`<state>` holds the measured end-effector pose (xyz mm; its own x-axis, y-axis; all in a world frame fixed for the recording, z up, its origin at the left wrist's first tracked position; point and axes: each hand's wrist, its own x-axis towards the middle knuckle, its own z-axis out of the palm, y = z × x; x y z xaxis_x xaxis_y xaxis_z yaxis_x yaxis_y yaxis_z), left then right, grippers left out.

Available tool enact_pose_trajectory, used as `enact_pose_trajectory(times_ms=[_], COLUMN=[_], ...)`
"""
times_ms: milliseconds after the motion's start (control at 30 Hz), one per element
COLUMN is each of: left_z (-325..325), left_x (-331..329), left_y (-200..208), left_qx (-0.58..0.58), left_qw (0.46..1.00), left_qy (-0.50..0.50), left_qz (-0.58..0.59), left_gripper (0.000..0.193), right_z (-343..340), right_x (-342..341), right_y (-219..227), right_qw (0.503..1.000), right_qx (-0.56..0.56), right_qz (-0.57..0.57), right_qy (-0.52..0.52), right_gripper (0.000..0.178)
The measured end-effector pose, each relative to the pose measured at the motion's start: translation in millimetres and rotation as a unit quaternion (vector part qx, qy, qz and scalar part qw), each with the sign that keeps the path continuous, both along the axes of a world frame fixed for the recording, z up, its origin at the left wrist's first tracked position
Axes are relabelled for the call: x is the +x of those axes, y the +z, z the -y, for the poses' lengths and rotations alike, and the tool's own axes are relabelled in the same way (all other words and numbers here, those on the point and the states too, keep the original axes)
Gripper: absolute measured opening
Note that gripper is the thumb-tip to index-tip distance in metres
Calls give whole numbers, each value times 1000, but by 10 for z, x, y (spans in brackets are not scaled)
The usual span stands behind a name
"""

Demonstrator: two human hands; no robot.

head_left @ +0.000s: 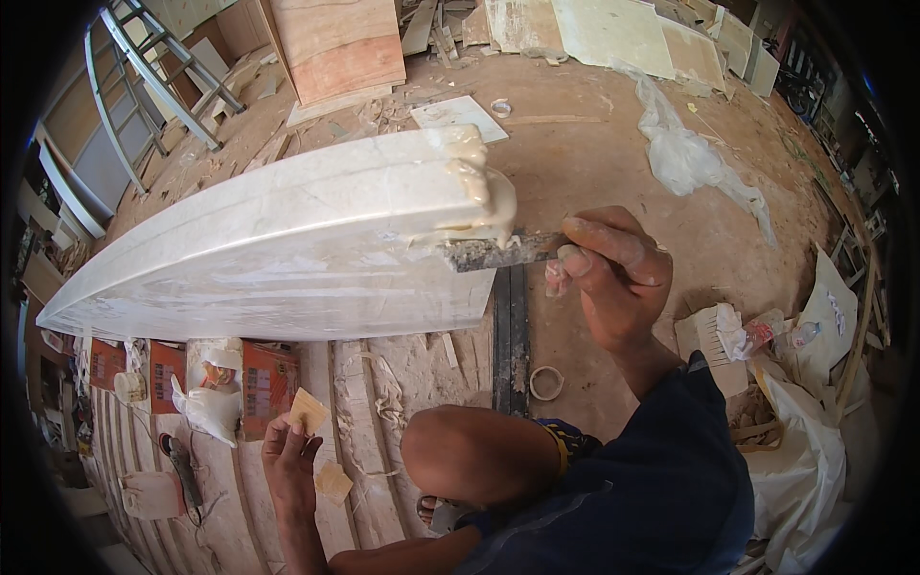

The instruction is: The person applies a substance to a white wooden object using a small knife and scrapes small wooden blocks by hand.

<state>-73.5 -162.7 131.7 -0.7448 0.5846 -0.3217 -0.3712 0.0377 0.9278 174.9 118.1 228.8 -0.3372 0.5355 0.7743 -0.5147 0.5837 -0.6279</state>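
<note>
The white slab (287, 249) tapers to a point at its left end, its top edge bowing upward and its lower edge running just above three orange boxes (270, 388); cream paste (470, 182) is heaped in lumps over its right end. The right hand (618, 268), off that end, grips a dark, crusted scraper (498, 251) between thumb and fingers, the tip at the paste's underside; whether it touches the slab I cannot tell. The left hand (290, 460), below the slab, pinches a small tan square (309, 410); a second tan piece (333, 483) lies lower down.

Dusty floor (594, 153) spreads beyond the slab's right end, a crumpled plastic sheet (685, 144) lying well off to that side; a black bar (511, 355) runs down from beneath the slab's right end, a ring of tape (547, 383) just beside it; the person's bent knee (470, 450) takes up room below the slab; a ladder (158, 67) stands behind its left half.

The box nearest the left hand carries dark print; a bottle (757, 333) far right of the slab seems to have a red label.
</note>
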Motion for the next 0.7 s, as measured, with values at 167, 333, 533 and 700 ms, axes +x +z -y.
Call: enact_pose_trajectory(times_ms=[167,333,533,700], left_z=[-11,-15,-7,-14], left_x=[7,13,2,9], left_y=[4,17,14,18], left_qx=[-3,-3,1,2], left_qw=[1000,1000,1000,1000], left_qy=[0,0,2,0], left_qz=[-1,-2,3,2], left_gripper=[11,11,10,10], right_z=[-16,-42,-54,-64], right_x=[18,33,17,14], right_y=[4,-4,0,2], right_qw=[1000,998,997,995], right_qx=[13,43,67,83], right_qz=[9,34,25,22], right_qy=[-12,-25,-32,-44], right_gripper=[22,22,21,20])
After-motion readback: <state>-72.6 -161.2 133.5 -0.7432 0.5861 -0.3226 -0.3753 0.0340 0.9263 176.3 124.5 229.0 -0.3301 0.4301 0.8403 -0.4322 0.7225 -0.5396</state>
